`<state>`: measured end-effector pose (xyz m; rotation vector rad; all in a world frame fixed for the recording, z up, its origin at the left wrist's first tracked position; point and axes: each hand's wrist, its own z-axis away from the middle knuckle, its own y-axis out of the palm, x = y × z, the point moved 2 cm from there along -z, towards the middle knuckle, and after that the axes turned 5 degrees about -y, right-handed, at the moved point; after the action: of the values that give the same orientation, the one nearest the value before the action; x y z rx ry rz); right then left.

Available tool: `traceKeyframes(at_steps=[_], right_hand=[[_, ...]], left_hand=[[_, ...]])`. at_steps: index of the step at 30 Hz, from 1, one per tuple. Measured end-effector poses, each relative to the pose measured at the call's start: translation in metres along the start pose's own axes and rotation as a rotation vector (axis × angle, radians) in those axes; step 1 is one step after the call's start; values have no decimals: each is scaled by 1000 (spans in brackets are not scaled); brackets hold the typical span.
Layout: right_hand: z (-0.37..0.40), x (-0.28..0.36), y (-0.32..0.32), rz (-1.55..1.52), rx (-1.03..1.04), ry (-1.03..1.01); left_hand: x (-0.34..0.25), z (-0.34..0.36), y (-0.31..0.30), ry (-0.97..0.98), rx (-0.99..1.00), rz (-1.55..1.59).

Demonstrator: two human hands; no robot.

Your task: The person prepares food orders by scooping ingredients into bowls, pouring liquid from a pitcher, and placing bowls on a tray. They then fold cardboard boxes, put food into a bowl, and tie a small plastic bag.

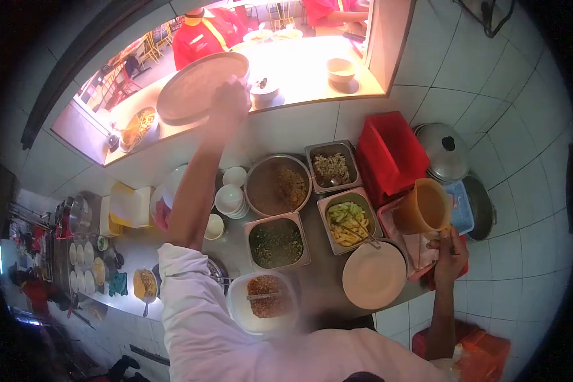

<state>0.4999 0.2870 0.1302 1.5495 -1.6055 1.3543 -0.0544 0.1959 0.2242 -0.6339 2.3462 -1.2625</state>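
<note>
Up at the serving window, my left hand (231, 99) grips the right edge of a large round tray (184, 89), which is tilted over the counter; the hand is slightly blurred. On the right, my right hand (449, 251) is closed at the handle side of a yellow-orange plastic jug (420, 207). That jug stands above a red tray (420, 245), beside a blue-lidded box (459, 210). A beige round plate (374, 275) lies just left of my right hand. What the jug contains cannot be made out.
Metal pans of chopped greens (275, 240), sliced cucumber (347, 224) and mince-like food (331, 169) cover the worktop. Around them are a round pan (277, 184), stacked white bowls (230, 200), a red bin (393, 153) and a lidded pot (442, 153). People in red shirts (204, 38) stand beyond the window.
</note>
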Motion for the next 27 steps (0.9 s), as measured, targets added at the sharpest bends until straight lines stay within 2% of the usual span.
traceKeyframes(at_steps=[6, 8, 9, 11, 13, 15, 17, 19, 20, 21, 23, 24, 25, 27], right_hand=[[1, -27, -5, -38, 34, -51], [2, -31, -5, -38, 30, -56], [2, -33, -6, -38, 32, -66], [2, -43, -10, -46, 43, -104], [4, -41, -11, -51, 47, -140], [6, -36, -9, -56, -36, -28], [7, -51, -15, -54, -67, 7], [5, -50, -17, -65, -62, -71], [5, -49, -18, -71, -43, -37], [5, -48, -18, -63, -51, -45], [4, -50, -21, 1, -61, -69], [4, -52, -23, 53, -65, -171], [3, -52, -26, 62, -72, -176], [5, -47, -27, -29, -58, -1]], left_hand=[[-3, 7, 5, -10, -29, -10], [8, 1, 16, 85, -179, 46], [8, -3, 14, 86, -175, 49], [11, -18, 11, -125, -22, 246], [14, -30, 13, -109, -42, 373], [8, -42, 17, -237, 37, 558], [-14, -52, 19, -172, 4, 610], [-46, -67, 28, -92, 50, 607], [-57, -74, 54, 99, -212, 576], [-87, -73, 40, 25, -100, 561], [-114, -84, 57, 80, -65, 351], [-122, -86, 59, 84, -71, 363], [-131, -86, 60, 144, -79, 283], [-143, -83, 61, 206, -88, 208]])
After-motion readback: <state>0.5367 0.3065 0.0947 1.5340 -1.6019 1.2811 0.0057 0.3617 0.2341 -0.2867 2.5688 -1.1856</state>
